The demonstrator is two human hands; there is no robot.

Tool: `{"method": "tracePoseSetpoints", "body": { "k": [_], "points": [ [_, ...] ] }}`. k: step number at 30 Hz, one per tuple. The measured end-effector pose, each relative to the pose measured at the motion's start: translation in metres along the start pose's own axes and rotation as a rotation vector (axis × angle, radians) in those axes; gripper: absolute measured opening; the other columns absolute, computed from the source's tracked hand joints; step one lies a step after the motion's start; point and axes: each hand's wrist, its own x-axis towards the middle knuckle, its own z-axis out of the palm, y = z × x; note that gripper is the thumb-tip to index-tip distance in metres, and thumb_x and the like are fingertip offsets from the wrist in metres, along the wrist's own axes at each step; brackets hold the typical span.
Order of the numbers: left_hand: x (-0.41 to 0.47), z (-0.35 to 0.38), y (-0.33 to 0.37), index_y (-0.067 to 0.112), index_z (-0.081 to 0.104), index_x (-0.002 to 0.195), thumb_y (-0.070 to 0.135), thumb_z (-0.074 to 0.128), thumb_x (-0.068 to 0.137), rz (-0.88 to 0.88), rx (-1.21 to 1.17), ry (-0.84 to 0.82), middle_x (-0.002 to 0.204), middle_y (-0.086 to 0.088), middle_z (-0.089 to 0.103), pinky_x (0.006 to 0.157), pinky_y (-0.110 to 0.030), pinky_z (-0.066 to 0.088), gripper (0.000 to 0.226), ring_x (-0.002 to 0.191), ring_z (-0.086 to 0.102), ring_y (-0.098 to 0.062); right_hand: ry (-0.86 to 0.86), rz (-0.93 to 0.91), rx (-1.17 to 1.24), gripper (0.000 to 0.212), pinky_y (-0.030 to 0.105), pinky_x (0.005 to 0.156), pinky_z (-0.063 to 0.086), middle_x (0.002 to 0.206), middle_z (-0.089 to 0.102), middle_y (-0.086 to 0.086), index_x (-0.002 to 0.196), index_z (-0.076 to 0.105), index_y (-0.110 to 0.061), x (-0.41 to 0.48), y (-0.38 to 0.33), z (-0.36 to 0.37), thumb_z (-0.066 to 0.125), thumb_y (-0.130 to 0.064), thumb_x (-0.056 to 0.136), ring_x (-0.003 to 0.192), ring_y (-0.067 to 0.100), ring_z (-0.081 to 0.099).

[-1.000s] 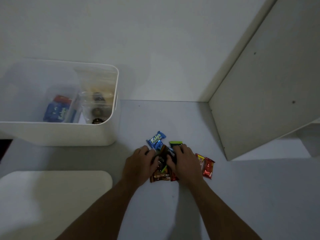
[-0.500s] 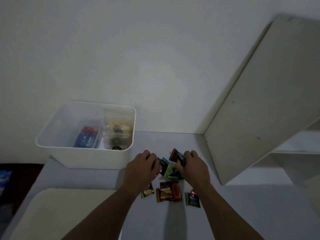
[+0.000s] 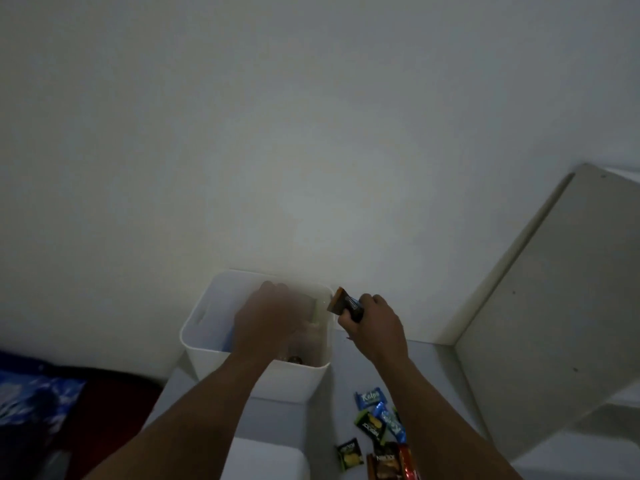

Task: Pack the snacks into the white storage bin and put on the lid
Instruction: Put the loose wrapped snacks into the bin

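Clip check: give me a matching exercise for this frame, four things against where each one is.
1 left hand
2 right hand
3 lid
4 blue Kalpa packet

A on the table, right of the white bin
B reaching into the white bin
C flat at the frame's bottom edge, off the bin
D beside the bin's right rim, gripping brown packets

Pairs: 1-B, 2-D, 3-C, 4-A

Storage bin [image 3: 207, 317]: plain white
Lid [image 3: 263, 459]: plain white
Uppermost snack packet [image 3: 341, 301]: orange-brown edge, dark body
Kalpa packet [image 3: 369, 398]: blue, pale lettering
Twisted packet [image 3: 391, 422]: blue
Tilted packet [image 3: 372, 424]: green and black, yellow picture
Small packet [image 3: 349, 453]: green and black, yellow picture
Brown packet [image 3: 384, 465]: pale lettering
Wrapper [image 3: 407, 462]: red
Table [image 3: 346, 368]: pale grey
Cloth [image 3: 31, 403]: blue, white mottling
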Motion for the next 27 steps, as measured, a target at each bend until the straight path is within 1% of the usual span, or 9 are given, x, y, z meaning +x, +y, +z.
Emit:
{"method": "tracePoseSetpoints", "body": {
  "k": [4, 7, 13, 15, 17, 19, 21, 24, 27],
  "points": [
    [0.018, -0.002, -0.042, 0.02, 0.056, 0.08, 0.033, 0.054, 0.095, -0.05, -0.007, 0.011, 0.079, 0.003, 0.052, 0.049, -0.028, 0.037, 0.02, 0.066, 0.054, -0.017, -0.136, -0.044, 0.009, 0.037, 0.026, 0.062, 0.037, 0.092, 0.051, 0.0, 0.106, 0.058, -0.017, 0.009, -0.037, 0.044, 0.053, -0.05, 0.09, 0.075, 0.018, 0.052],
    [0.029, -0.001, -0.067, 0.02, 0.056, 0.081, 0.032, 0.054, 0.095, -0.063, 0.005, 0.026, 0.08, 0.003, 0.053, 0.05, -0.028, 0.038, 0.019, 0.065, 0.053, -0.016, -0.235, -0.096, -0.021, 0.038, 0.03, 0.071, 0.048, 0.103, 0.055, 0.001, 0.11, 0.056, -0.019, 0.012, -0.051, 0.081, 0.051, -0.051, 0.09, 0.085, 0.021, 0.059],
    [0.033, 0.018, -0.085, 0.023, 0.055, 0.083, 0.037, 0.049, 0.097, -0.1, -0.046, -0.02, 0.083, 0.004, 0.052, 0.054, -0.031, 0.046, 0.021, 0.068, 0.052, -0.016, -0.342, -0.137, 0.034, 0.045, 0.034, 0.083, 0.054, 0.112, 0.057, 0.002, 0.12, 0.064, -0.025, 0.014, -0.047, 0.121, 0.053, -0.056, 0.089, 0.099, 0.022, 0.061],
    [0.032, 0.03, -0.084, 0.023, 0.054, 0.083, 0.037, 0.049, 0.098, -0.083, -0.075, -0.055, 0.082, 0.004, 0.05, 0.053, -0.031, 0.045, 0.021, 0.067, 0.053, -0.017, -0.273, -0.176, -0.043, 0.043, 0.033, 0.086, 0.052, 0.114, 0.058, 0.0, 0.119, 0.065, -0.031, 0.015, -0.034, 0.125, 0.045, -0.056, 0.091, 0.105, 0.021, 0.059],
    [0.03, 0.041, -0.078, 0.022, 0.055, 0.083, 0.036, 0.049, 0.097, -0.063, -0.098, -0.081, 0.081, 0.003, 0.051, 0.053, -0.031, 0.046, 0.021, 0.067, 0.054, -0.019, -0.129, -0.131, -0.122, 0.039, 0.038, 0.094, 0.048, 0.125, 0.061, 0.007, 0.121, 0.065, -0.023, 0.017, -0.017, 0.124, 0.044, -0.041, 0.093, 0.116, 0.03, 0.056],
    [0.026, 0.053, -0.068, 0.022, 0.057, 0.085, 0.038, 0.047, 0.097, -0.045, -0.119, -0.118, 0.082, 0.003, 0.053, 0.055, -0.03, 0.046, 0.022, 0.068, 0.055, -0.018, -0.137, -0.015, -0.151, 0.045, 0.045, 0.107, 0.04, 0.144, 0.05, 0.016, 0.138, 0.052, -0.011, 0.018, 0.0, 0.118, 0.041, -0.028, 0.098, 0.134, 0.035, 0.043],
    [0.021, 0.066, -0.056, 0.023, 0.059, 0.091, 0.04, 0.045, 0.099, -0.025, -0.132, -0.179, 0.085, 0.004, 0.056, 0.06, -0.027, 0.045, 0.024, 0.072, 0.056, -0.013, -0.291, 0.034, -0.114, 0.052, 0.043, 0.114, 0.033, 0.153, 0.038, 0.015, 0.152, 0.029, -0.009, 0.017, 0.007, 0.111, 0.034, -0.026, 0.102, 0.142, 0.032, 0.034],
    [0.009, 0.085, -0.044, 0.021, 0.063, 0.099, 0.04, 0.042, 0.101, 0.014, -0.125, -0.274, 0.095, 0.003, 0.064, 0.072, -0.025, 0.047, 0.029, 0.081, 0.057, -0.012, -0.369, 0.034, 0.04, 0.053, 0.038, 0.11, 0.036, 0.152, 0.039, 0.014, 0.155, 0.021, -0.011, 0.014, 0.007, 0.102, 0.031, -0.025, 0.104, 0.14, 0.029, 0.037],
    [-0.003, 0.097, -0.041, 0.022, 0.068, 0.112, 0.04, 0.043, 0.1, -0.002, -0.192, -0.421, 0.111, -0.001, 0.07, 0.087, -0.028, 0.05, 0.034, 0.097, 0.063, -0.017, -0.361, 0.097, 0.189, 0.045, 0.018, 0.09, 0.039, 0.146, 0.048, 0.011, 0.151, 0.03, -0.016, 0.011, 0.0, 0.086, 0.028, -0.023, 0.107, 0.127, 0.024, 0.05]
  ]
}}
